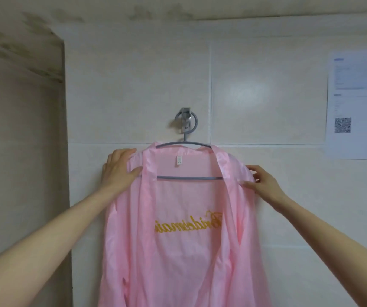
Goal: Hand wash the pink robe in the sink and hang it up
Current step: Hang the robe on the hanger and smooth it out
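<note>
Pale glossy tiles cover the wall (255,89) in front of the person. A metal hook (186,120) is fixed on it, and a grey hanger (189,177) hangs from this hook. The pink robe (178,251) is on the hanger, open at the front and falling down flat against the wall. Gold letters (188,224) show through the thin cloth in mirror writing, and a small white label (179,160) sits at the neck.

The left hand (120,168) holds the left shoulder of the robe: the thumb lies on the front of the cloth and the fingers are curled around its edge, towards the wall. The right hand (261,182) holds the other shoulder in the same way, with the cloth pinched between the thumb and the fingers. Both arms are stretched forward and up.

On the right side of the wall is a printed paper sheet (355,103) with a square code. At the far left there is a door opening (21,129).
</note>
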Tool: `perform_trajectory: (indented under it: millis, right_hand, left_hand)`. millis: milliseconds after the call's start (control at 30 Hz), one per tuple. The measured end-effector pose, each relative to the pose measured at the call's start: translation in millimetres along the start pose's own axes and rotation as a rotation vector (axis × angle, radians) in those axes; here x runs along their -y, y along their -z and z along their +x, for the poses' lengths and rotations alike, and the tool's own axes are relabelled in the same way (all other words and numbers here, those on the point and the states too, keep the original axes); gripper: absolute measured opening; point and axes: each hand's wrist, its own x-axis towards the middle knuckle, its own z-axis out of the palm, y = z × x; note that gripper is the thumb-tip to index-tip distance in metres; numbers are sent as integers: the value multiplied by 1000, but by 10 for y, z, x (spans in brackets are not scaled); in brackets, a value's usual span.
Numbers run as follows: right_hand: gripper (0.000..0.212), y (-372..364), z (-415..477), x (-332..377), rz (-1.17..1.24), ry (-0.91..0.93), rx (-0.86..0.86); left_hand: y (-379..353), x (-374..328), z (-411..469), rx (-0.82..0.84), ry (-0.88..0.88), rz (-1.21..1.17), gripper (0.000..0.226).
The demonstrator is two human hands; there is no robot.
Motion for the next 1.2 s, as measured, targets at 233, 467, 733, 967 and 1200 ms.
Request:
perform_trajectory:
  millis: [233, 467, 733, 967, 1200]
  right_hand:
    - [49, -452, -722, -726, -106, -282, -145]
    - [9, -450, -1185, -1270, -154, -391, 112]
    - [16, -598, -1379, -903, 180, -340, 286]
    - [19, -319, -1256, -1216, 477, -498, -42]
    - [25, 34, -1295, -1386, 456, -339, -157]
  left_hand:
    - [-948, -1177, -810, 389, 202, -590, 33]
    - [-1699, -1388, -1178, 444, 209, -344, 9]
    - [-1648, -1351, -1285, 524, 610, -1084, 56]
    - [-1503, -1235, -1338, 413, 209, -499, 56]
    - [-1618, -734, -1348, 405, 304, -170, 58]
